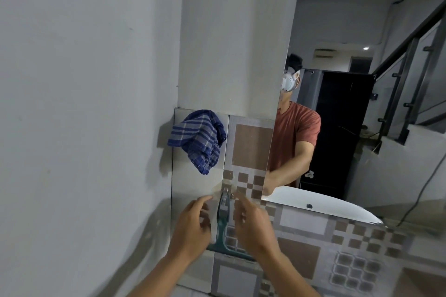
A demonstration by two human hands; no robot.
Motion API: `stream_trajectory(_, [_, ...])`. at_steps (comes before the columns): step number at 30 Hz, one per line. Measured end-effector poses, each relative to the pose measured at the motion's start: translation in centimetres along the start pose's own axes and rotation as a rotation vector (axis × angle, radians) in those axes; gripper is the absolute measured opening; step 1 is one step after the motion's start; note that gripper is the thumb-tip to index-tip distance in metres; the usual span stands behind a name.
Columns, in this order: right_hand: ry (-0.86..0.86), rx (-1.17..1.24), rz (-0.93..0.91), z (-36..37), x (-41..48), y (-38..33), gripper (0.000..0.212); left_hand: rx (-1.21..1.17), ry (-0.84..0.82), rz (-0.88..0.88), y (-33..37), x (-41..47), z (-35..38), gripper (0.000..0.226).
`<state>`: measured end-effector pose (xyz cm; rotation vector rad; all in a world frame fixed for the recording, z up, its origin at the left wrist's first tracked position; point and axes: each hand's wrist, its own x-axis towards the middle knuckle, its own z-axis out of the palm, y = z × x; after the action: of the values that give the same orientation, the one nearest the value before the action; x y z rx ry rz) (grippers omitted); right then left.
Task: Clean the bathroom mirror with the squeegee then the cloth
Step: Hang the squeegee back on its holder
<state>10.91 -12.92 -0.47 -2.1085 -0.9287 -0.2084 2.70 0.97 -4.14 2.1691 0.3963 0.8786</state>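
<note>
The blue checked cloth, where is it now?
The blue checked cloth hangs on the tiled wall, left of the mirror and above both hands.

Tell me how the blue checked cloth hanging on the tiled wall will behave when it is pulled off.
The cloth will likely be floppy: it hangs bunched, with a drooping corner. It looks thin, so probably light. It may snag on whatever holds it, which is hidden.

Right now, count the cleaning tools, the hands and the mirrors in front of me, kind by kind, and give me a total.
Squeegees: 1, the green squeegee hanging on the tiled wall between the hands.
Cloths: 1, the blue checked cloth hanging above it.
Hands: 2, left hand and right hand, both open.
Mirrors: 1, the mirror.
Total: 5.
</note>
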Motion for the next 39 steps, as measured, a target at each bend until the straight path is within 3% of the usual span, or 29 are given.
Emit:
stream_trajectory(6, [0.218, 0.045, -0.244, -4.4, 3.3, -6.9, 0.039, 0.107, 0.378, 0.350, 6.7, 2.6, -6.0, 0.025])
stream_trajectory(10, [0.236, 0.008, -0.312, -6.3, 6.8, -10.2, 0.037, 0.304, 0.551, 0.478, 10.2, 6.8, -9.6, 0.014])
stream_trajectory(16, [0.185, -0.080, -0.217, -5.9, 11.1, -12.2, 0.025, 0.526, 0.369, 0.285, 11.4, 12.0, -11.0, 0.019])
stream_trajectory(24, [0.208, -0.112, -0.111, -5.2, 12.8, -12.8, 0.020, 0.429, 0.271, 0.104, 12.9, 12.7, -11.1, 0.048])
stream_trajectory(30, [0.231, -0.154, -0.195, -5.5, 12.4, -13.3, 0.013, 0.398, 0.209, 0.056, 14.0, 12.7, -11.7, 0.059])
stream_trajectory(35, [0.229, -0.036, -0.249, -7.2, 11.6, -12.9, 0.010, 0.510, 0.157, 0.089, 13.6, 12.7, -12.1, 0.056])
stream_trajectory(39, [0.238, 0.104, -0.255, -9.1, 10.8, -12.1, 0.011, 0.530, 0.170, 0.144, 13.7, 12.5, -12.4, 0.037])
